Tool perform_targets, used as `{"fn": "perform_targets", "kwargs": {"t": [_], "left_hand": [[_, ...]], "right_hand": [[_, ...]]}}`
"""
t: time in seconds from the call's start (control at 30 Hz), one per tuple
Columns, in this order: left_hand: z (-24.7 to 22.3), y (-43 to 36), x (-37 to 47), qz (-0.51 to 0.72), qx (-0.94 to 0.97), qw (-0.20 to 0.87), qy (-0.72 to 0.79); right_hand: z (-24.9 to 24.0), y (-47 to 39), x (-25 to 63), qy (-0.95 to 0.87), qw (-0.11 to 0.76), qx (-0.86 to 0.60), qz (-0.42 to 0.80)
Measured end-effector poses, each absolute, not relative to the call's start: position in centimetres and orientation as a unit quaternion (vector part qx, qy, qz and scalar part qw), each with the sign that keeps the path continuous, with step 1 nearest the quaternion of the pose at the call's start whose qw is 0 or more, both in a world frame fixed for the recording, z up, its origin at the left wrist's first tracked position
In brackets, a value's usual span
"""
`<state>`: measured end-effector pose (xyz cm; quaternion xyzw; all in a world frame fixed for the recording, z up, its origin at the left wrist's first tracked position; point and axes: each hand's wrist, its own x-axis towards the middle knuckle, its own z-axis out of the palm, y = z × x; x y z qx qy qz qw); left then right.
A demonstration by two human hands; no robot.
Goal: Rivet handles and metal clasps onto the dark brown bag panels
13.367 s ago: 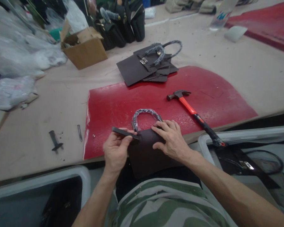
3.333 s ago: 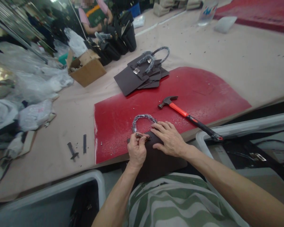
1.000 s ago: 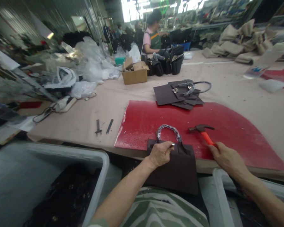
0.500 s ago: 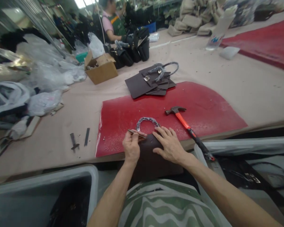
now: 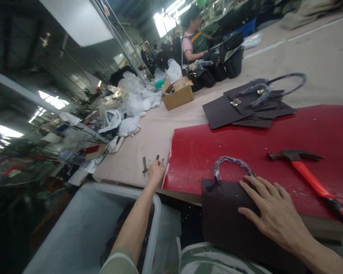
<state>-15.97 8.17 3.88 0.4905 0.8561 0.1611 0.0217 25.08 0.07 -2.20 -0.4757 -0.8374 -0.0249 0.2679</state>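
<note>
My right hand (image 5: 274,207) lies flat, fingers spread, on a dark brown bag panel (image 5: 220,213). The panel has a small hole near its top and overhangs the table edge. From its top rises a curved handle (image 5: 231,159) wrapped in clear plastic. At the left, my left hand (image 5: 156,173) is down at the tabletop with its fingers closed around a thin metal tool (image 5: 162,161), of which only the tip shows. Beside it lie a dark T-shaped tool (image 5: 144,166) and a short dark bar (image 5: 157,156), partly hidden by the fingers.
A claw hammer (image 5: 305,171) with an orange handle rests on the red mat (image 5: 188,152). Behind lie stacked brown bag panels (image 5: 228,110) and a cardboard box (image 5: 178,99). A grey bin (image 5: 157,213) stands below the table edge. A co-worker (image 5: 193,42) is beyond black bags.
My left hand has moved from the panel's top edge leftward to the tools on the table, with the thin metal tool. My right hand stays on the panel. The view has turned left.
</note>
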Motion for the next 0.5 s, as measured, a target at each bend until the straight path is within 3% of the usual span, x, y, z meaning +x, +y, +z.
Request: {"fn": "perform_targets", "kwargs": {"t": [0.27, 0.37, 0.5], "left_hand": [[3.3, 4.1, -9.1, 0.252, 0.581, 0.038, 0.773], [2.0, 0.8, -3.8, 0.341, 0.642, 0.049, 0.685], [0.3, -2.8, 3.4, 0.353, 0.645, 0.073, 0.674]], "right_hand": [[-0.4, -0.5, 25.4, -0.842, 0.219, -0.492, 0.027], [-0.4, -0.6, 26.0, -0.847, 0.239, -0.472, 0.046], [-1.0, -0.7, 26.8, -0.856, 0.299, -0.419, 0.045]]}}
